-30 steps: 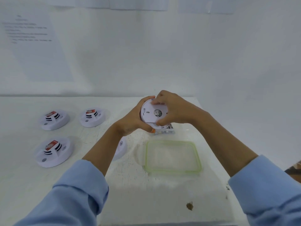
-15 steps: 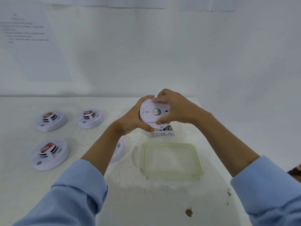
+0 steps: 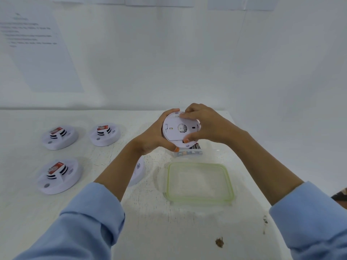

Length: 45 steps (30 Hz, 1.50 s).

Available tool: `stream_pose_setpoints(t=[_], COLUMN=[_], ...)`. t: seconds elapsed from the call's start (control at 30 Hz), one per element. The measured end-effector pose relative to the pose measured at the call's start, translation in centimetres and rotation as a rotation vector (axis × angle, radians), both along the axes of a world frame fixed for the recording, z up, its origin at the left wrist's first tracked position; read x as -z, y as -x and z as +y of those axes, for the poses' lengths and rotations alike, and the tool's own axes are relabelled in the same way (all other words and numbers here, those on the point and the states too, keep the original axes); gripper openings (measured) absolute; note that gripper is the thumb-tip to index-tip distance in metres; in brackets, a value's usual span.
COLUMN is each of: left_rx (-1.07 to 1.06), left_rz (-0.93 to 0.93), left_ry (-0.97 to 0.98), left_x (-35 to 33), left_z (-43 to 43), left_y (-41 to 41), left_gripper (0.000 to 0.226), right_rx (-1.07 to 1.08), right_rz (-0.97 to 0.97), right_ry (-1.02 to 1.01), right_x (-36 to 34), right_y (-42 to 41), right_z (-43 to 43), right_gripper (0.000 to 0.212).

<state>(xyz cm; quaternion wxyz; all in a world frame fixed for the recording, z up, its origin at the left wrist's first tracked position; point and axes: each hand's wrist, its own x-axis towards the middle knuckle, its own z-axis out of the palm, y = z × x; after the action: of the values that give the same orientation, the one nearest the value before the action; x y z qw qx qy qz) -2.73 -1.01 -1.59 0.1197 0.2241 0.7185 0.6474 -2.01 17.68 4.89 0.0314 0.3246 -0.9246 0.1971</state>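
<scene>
Nearer me than my hands lies the clear rectangular plastic lid with a green rim (image 3: 230, 184); right beneath them a small clear plastic tub (image 3: 189, 153) holds batteries (image 3: 196, 146) (count hidden). My left hand (image 3: 152, 139) and right hand (image 3: 208, 126) together clamp the round white plastic smoke detector (image 3: 180, 130) by its edge, above the tub: light, stiff, slick, I judge.

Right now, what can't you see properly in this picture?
All in the head view:
- Front of the held smoke detector: turned away; only its back shows, gripped by the left hand and right hand.
- Fourth detector: mostly hidden by the left forearm.
- Clear box of batteries: partly behind the held detector.
- Wall sheet: print too blurred to read.
- Dark thing at the right edge: cut off.
</scene>
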Motion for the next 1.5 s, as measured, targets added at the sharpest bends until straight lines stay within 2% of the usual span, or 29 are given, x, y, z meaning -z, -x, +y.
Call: stream_pose_setpoints(t=[0.4, 0.77, 1.03, 1.17, 1.33, 1.5], left_rx=[-0.011, -0.042, -0.088, -0.093, -0.118, -0.177], left_rz=[0.000, 0.009, -0.009, 0.001, 0.075, 0.204], left_ry=[-0.058, -0.139, -0.149, -0.089, 0.126, 0.308], left_x=[-0.1, 0.3, 0.9, 0.5, -1.2, -1.9], left_z=[-0.1, 0.3, 0.5, 0.4, 0.0, -0.3], left_y=[0.1, 0.0, 0.2, 0.1, 0.1, 0.2], left_gripper=[0.100, 0.098, 0.100, 0.096, 0.100, 0.108], right_rx=[0.067, 0.026, 0.041, 0.059, 0.045, 0.056], right_rz=[-0.024, 0.182, 0.161, 0.067, -0.097, -0.167], right_ry=[0.252, 0.143, 0.157, 0.159, 0.188, 0.316], right_x=[1.3, 2.2, 2.8, 2.4, 1.9, 2.4], right_y=[-0.3, 0.1, 0.4, 0.6, 1.1, 1.8], right_z=[0.4, 0.0, -0.5, -0.3, 0.0, -0.5], right_gripper=[0.067, 0.048, 0.048, 0.056, 0.067, 0.058])
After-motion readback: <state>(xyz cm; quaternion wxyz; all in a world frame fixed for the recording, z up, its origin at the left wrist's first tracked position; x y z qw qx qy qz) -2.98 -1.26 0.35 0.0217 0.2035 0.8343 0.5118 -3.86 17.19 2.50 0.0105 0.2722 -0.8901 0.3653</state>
